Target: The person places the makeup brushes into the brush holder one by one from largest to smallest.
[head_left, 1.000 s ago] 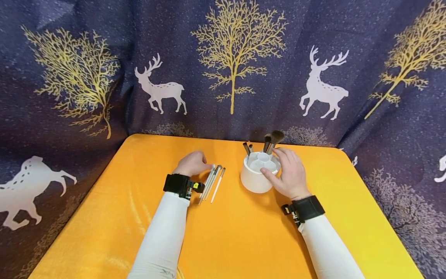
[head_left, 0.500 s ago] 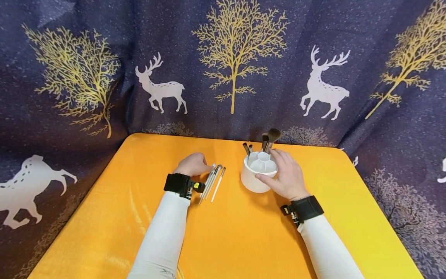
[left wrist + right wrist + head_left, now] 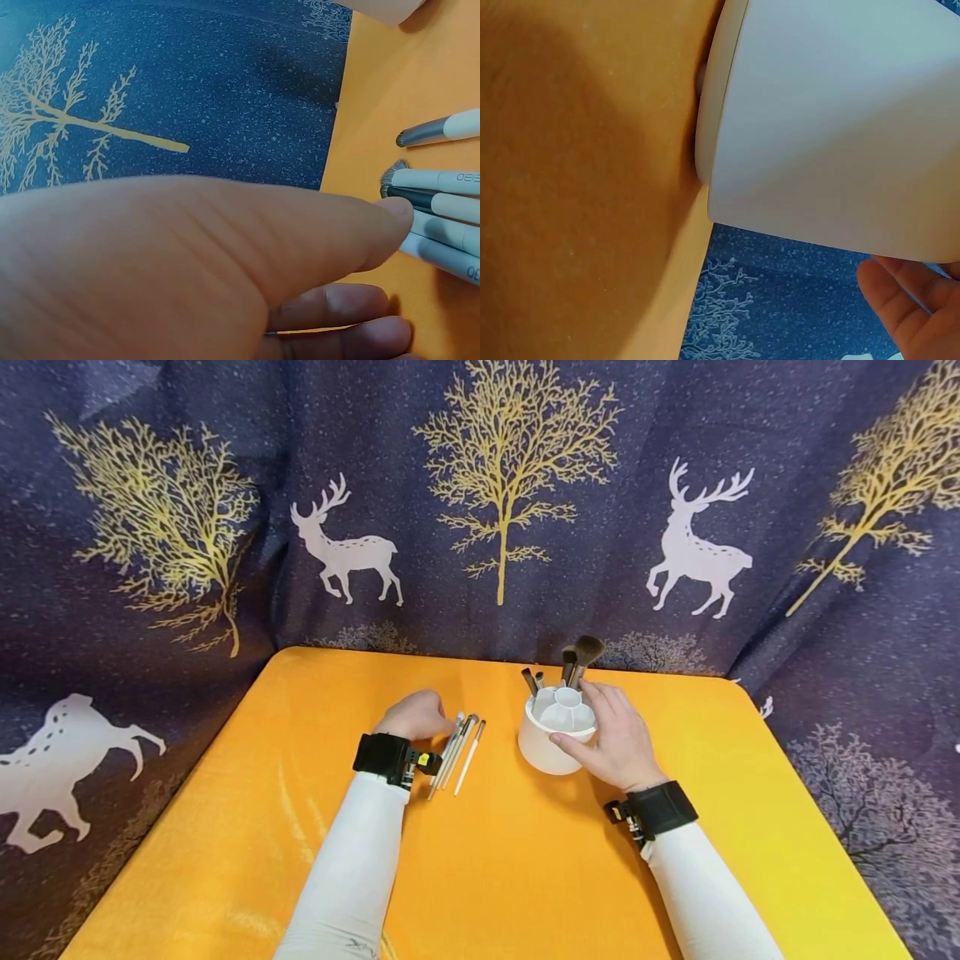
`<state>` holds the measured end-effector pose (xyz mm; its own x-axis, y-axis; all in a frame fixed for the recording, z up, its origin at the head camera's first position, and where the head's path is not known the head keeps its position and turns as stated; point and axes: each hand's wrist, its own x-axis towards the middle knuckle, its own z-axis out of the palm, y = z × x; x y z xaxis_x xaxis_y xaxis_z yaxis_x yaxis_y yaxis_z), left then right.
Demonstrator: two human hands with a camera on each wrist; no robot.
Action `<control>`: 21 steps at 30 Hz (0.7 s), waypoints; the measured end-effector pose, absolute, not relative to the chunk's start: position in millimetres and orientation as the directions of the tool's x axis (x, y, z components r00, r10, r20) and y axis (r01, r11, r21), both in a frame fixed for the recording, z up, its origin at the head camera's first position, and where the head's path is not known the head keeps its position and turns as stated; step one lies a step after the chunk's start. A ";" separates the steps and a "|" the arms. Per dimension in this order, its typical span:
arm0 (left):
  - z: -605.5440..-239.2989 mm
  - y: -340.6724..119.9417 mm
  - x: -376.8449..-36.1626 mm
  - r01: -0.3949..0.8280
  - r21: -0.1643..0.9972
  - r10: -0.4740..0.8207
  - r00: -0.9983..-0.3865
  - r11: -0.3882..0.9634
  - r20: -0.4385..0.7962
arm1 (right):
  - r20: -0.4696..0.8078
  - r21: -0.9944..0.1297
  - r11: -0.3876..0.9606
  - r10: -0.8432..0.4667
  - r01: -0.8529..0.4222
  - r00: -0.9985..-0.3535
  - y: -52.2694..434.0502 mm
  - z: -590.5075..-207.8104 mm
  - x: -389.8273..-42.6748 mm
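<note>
A round white makeup brush holder (image 3: 543, 752) with inner compartments stands on the table. Several dark-bristled makeup brushes (image 3: 588, 650) rise from its back compartments. My right hand (image 3: 618, 739) grips the holder from its right side, thumb at the near rim and fingers toward the far side. In the right wrist view, fingertips (image 3: 889, 296) lie by the holder's wall (image 3: 832, 135). To the left, several slim, pale-handled makeup brushes (image 3: 453, 756) lie side by side. My left hand (image 3: 414, 714) rests beside their bristle ends, and its thumb (image 3: 337, 225) overlaps them in the left wrist view.
An orange cloth covers the table (image 3: 495, 877). Behind it hangs a dark blue curtain (image 3: 450, 527) printed with trees and white deer. One pale-handled brush (image 3: 470, 758) lies slightly apart, on the side toward the holder.
The holder has turned slightly, its standing brushes shifting left. My right thumb has slid left along the near rim. My left hand and the loose brushes have stayed put.
</note>
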<state>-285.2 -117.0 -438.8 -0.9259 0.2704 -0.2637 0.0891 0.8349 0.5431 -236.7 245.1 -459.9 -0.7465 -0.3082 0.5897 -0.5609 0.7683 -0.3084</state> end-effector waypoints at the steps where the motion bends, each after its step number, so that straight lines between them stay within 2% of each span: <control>1: -438.8 -117.0 -285.0 0.093 0.542 0.274 -0.925 0.835 -0.264 | 0.588 -0.308 0.767 -0.311 -0.563 -0.746 245.2 -459.7 -236.7; 21: -438.8 -113.1 -284.3 0.094 0.524 0.282 -0.914 0.847 -0.292 | 0.530 -0.312 0.778 -0.334 -0.545 -0.779 246.2 -459.3 -235.4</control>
